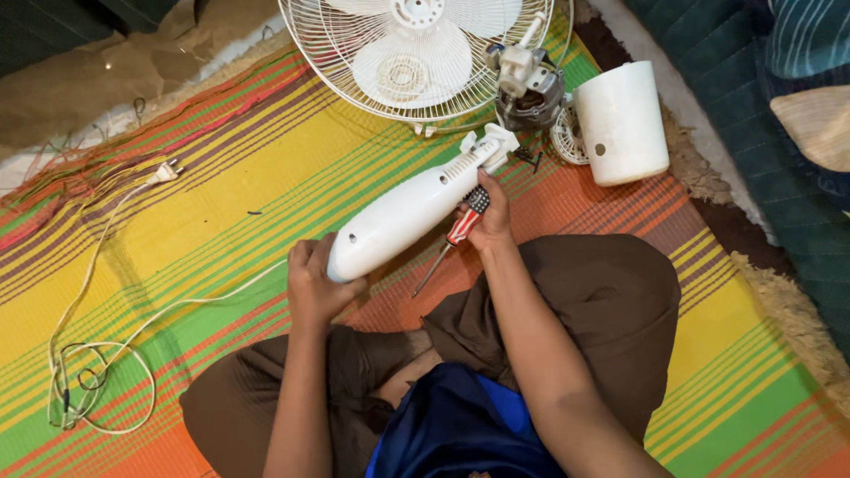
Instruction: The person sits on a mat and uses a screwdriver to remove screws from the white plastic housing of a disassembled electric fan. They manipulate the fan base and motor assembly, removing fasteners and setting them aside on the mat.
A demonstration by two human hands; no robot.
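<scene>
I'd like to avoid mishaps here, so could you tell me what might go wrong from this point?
The screwdriver, pinched in the right hand beside the white fan neck, points toward the lap and could jab it. The small dark screws loose on the striped mat may get lost. The cord could snag.

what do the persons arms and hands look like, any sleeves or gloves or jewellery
Both arms are bare up to the frame edge, no sleeves visible. The left hand and right hand wear no gloves; no rings, watch or bracelets show. Brown trousers and a blue garment are worn below.
</scene>
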